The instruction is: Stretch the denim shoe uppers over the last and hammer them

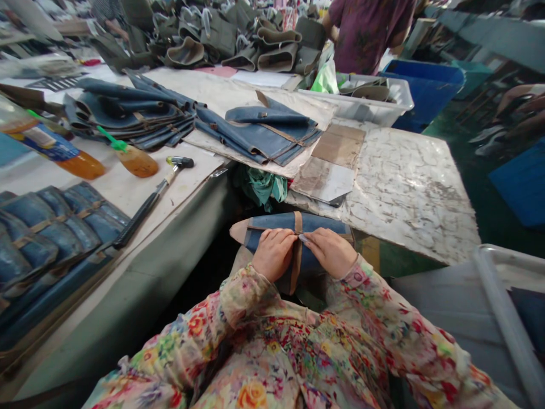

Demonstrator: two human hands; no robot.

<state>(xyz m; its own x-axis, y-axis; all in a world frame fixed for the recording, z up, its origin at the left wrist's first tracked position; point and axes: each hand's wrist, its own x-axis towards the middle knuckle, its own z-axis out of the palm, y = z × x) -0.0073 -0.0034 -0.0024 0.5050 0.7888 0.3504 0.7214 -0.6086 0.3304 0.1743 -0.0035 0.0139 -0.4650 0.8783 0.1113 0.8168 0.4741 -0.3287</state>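
A blue leather-like piece (pixel 315 220) with tan strips lies across my lap, its pale pointed end to the left. My left hand (pixel 275 254) is closed on it, fingertips pressed beside the upright tan strip (pixel 297 220). From the other side my right hand (pixel 334 251) pinches at the same strip. A small pale, shiny bit (pixel 303 237) shows at its fingertips; I cannot make out what it is. Both sets of fingertips nearly meet at the middle of the piece, and the fingers hide what lies under them.
Blue pieces (pixel 272 136) are stacked on the table ahead, beside brown boards (pixel 336 147). At left lie a hammer (pixel 149 201), a glue bottle (pixel 136 161), a larger bottle (pixel 63 150) and more blue pieces (pixel 55 221). A grey bin (pixel 451 301) stands right; a person (pixel 368 34) stands beyond.
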